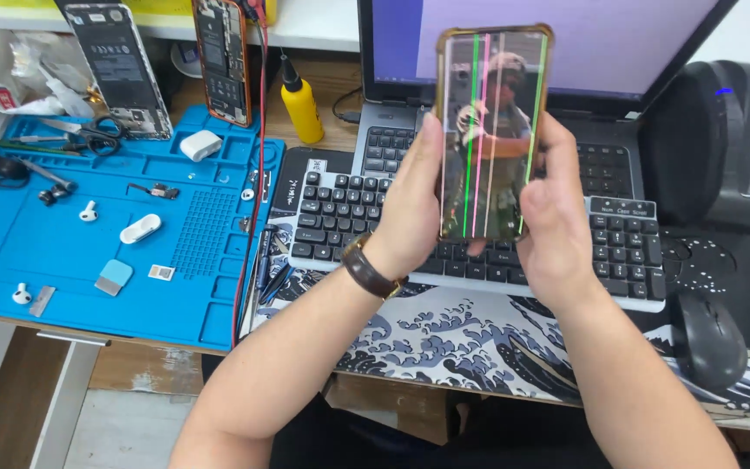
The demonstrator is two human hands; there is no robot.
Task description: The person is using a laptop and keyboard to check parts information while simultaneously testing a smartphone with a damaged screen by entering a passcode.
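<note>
Both my hands hold a smartphone [492,130] upright above the keyboard [349,217]. Its dark glossy screen faces me and shows thin vertical green, pink and white lines; its case edge is brownish. My left hand [410,213], with a brown wristwatch [368,269] on the wrist, grips the phone's left edge, thumb on the side. My right hand [553,221] grips the right edge and lower corner.
A blue repair mat [62,243] at the left carries earbuds, a white case, scissors and small parts. Two opened phones [119,61] lean behind it beside a yellow bottle [301,104]. A laptop [566,43], black mouse [707,339], wave-pattern desk mat [444,330] and black printer [740,139] surround the keyboard.
</note>
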